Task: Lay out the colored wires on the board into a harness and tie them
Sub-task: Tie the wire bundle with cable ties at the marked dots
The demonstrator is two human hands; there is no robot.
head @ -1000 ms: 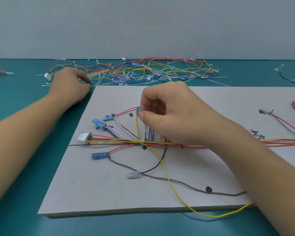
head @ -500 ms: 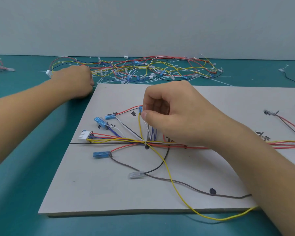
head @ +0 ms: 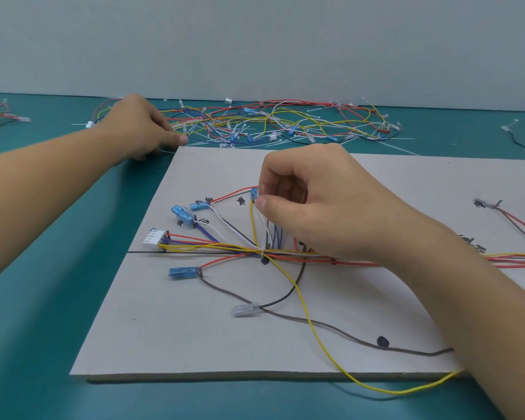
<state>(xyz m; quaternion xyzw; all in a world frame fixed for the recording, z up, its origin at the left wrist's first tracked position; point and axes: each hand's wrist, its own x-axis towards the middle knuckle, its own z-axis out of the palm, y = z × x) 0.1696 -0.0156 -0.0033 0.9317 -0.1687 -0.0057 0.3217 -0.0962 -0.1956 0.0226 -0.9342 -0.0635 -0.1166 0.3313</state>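
Note:
A grey board (head: 194,344) lies on the teal table with coloured wires (head: 212,247) fanned out from a crossing point (head: 262,254). A white multi-pin connector (head: 155,237) and blue terminals (head: 182,215) (head: 184,271) end the left branches. My right hand (head: 322,204) pinches the yellow and white wires just below a small blue terminal (head: 253,194). My left hand (head: 137,128) reaches past the board's far left corner, fingertips down among loose white cable ties (head: 273,144); its grip is hidden.
A tangled pile of spare wires (head: 285,119) stretches along the back of the table. A clear terminal (head: 246,309) lies on the board. One yellow wire (head: 391,391) loops over the front edge. Small wire bundles sit far left (head: 3,116) and far right (head: 519,140).
My left hand has slid farther back and right, toward the loose ties by the board's corner. My right hand has kept its pinch on the wires in the same spot.

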